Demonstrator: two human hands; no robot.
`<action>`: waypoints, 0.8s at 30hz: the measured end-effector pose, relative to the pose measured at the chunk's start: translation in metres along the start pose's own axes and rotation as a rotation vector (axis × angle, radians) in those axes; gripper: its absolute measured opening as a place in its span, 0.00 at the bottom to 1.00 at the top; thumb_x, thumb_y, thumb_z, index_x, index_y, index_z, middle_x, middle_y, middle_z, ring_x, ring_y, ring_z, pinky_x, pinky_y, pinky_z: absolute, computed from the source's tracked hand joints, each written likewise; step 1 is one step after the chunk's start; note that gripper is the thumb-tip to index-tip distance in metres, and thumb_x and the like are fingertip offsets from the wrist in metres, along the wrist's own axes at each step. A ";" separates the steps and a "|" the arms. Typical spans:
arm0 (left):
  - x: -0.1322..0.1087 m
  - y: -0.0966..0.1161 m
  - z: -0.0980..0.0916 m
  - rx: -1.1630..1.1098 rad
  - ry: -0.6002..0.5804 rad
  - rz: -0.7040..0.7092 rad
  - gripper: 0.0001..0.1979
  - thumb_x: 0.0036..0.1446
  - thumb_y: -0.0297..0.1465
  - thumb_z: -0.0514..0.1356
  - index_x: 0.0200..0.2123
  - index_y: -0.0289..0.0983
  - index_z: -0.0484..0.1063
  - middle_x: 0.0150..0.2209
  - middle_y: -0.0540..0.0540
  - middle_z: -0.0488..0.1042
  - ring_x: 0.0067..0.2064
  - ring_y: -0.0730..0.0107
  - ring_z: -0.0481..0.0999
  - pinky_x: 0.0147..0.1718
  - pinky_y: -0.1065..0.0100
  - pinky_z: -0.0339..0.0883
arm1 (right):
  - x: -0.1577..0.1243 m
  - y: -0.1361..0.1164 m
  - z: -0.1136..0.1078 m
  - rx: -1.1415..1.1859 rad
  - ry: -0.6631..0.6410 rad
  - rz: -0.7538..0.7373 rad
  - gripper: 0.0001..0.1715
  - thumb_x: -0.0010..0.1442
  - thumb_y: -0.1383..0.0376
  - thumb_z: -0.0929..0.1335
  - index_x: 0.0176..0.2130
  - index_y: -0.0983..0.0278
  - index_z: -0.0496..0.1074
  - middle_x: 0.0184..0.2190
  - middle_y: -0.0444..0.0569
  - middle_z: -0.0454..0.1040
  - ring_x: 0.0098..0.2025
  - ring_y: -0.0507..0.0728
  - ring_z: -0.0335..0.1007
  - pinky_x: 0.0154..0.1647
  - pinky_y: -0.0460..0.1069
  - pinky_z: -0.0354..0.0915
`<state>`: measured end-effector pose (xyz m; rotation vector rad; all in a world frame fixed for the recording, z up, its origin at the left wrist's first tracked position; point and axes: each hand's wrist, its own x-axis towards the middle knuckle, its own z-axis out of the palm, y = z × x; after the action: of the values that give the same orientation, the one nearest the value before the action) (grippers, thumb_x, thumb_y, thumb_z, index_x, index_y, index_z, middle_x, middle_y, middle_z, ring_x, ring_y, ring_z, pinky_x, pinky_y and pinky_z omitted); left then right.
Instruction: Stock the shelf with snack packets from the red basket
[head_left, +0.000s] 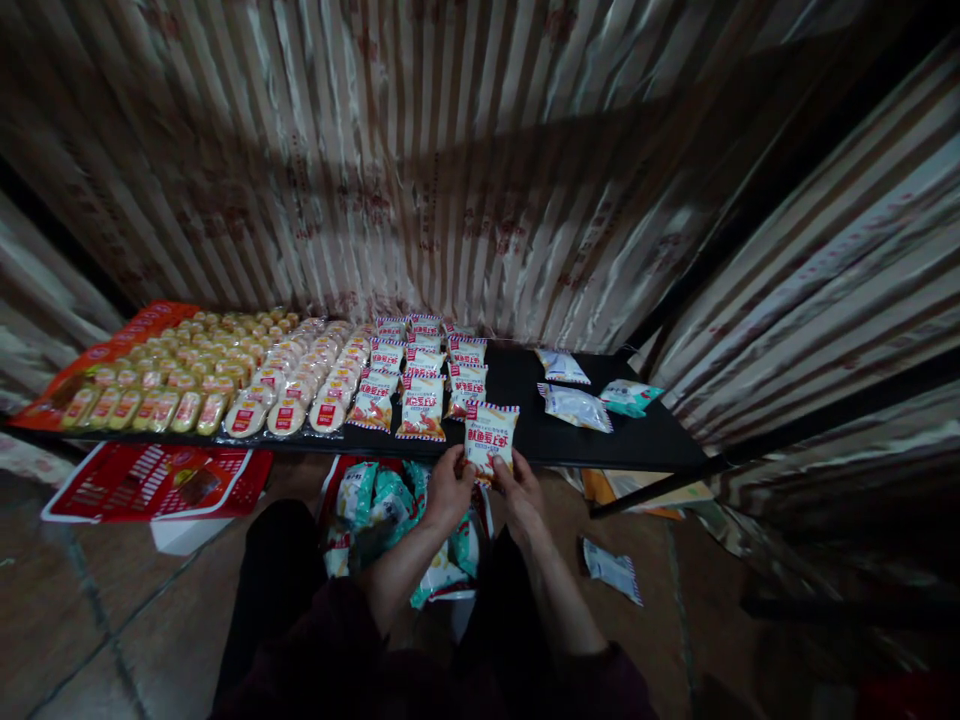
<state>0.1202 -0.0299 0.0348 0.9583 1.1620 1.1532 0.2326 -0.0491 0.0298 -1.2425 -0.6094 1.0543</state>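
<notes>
Between my two hands is a small white snack bag (489,438) with red lettering and striped ends, its printed face toward me. My left hand (450,488) grips its lower left side, and my right hand (519,492) pinches the lower right with the thumb on the front. The bag is at the front edge of a black shelf (517,400). Just left of it, similar snack bags (421,402) lie in rows. Under my forearms, a red-and-white container (487,500) holds several green and white snack bags (390,497).
Packaged round cakes (286,415) and small yellow packaged cakes (154,408) fill the shelf's left side. Three loose packets, including a white one (576,407), lie on its right. Another packet (612,570) and a red basket (157,482) are below. A striped curtain (420,170) hangs behind.
</notes>
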 end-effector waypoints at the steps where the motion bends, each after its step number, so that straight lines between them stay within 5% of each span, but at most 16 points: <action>1: 0.003 0.003 0.001 -0.008 0.020 0.004 0.18 0.44 0.23 0.64 0.41 0.39 0.74 0.45 0.43 0.76 0.51 0.58 0.72 0.57 0.58 0.58 | 0.006 -0.001 0.002 -0.014 0.006 -0.017 0.36 0.44 0.53 0.75 0.51 0.61 0.70 0.38 0.49 0.80 0.35 0.60 0.76 0.38 0.55 0.72; 5: 0.015 0.013 0.005 -0.014 0.042 0.015 0.22 0.42 0.21 0.64 0.44 0.40 0.73 0.51 0.44 0.73 0.59 0.57 0.65 0.62 0.58 0.50 | 0.030 -0.002 0.012 -0.057 0.001 -0.098 0.36 0.46 0.51 0.72 0.52 0.62 0.69 0.41 0.51 0.79 0.39 0.60 0.75 0.40 0.55 0.71; 11: 0.031 0.015 0.006 0.080 0.050 0.040 0.25 0.41 0.20 0.63 0.46 0.39 0.73 0.52 0.44 0.73 0.58 0.56 0.66 0.62 0.58 0.51 | 0.060 0.011 0.016 -0.219 -0.017 -0.168 0.35 0.49 0.49 0.70 0.52 0.65 0.70 0.44 0.51 0.77 0.43 0.58 0.73 0.46 0.54 0.68; 16: 0.042 0.011 0.008 0.051 0.065 0.066 0.25 0.40 0.20 0.62 0.45 0.40 0.73 0.52 0.44 0.73 0.59 0.56 0.64 0.62 0.57 0.49 | 0.072 0.019 0.016 -0.373 -0.025 -0.261 0.34 0.53 0.47 0.66 0.53 0.64 0.69 0.44 0.51 0.77 0.43 0.59 0.72 0.44 0.54 0.68; 24: 0.048 0.008 0.009 0.195 0.054 0.163 0.23 0.43 0.21 0.60 0.46 0.40 0.73 0.52 0.43 0.72 0.59 0.54 0.65 0.62 0.57 0.50 | 0.082 0.027 0.013 -0.756 0.049 -0.490 0.35 0.58 0.43 0.59 0.50 0.65 0.71 0.47 0.57 0.74 0.51 0.63 0.65 0.55 0.62 0.58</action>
<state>0.1286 0.0184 0.0354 1.1950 1.2760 1.2168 0.2482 0.0294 -0.0058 -1.6333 -1.2694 0.3716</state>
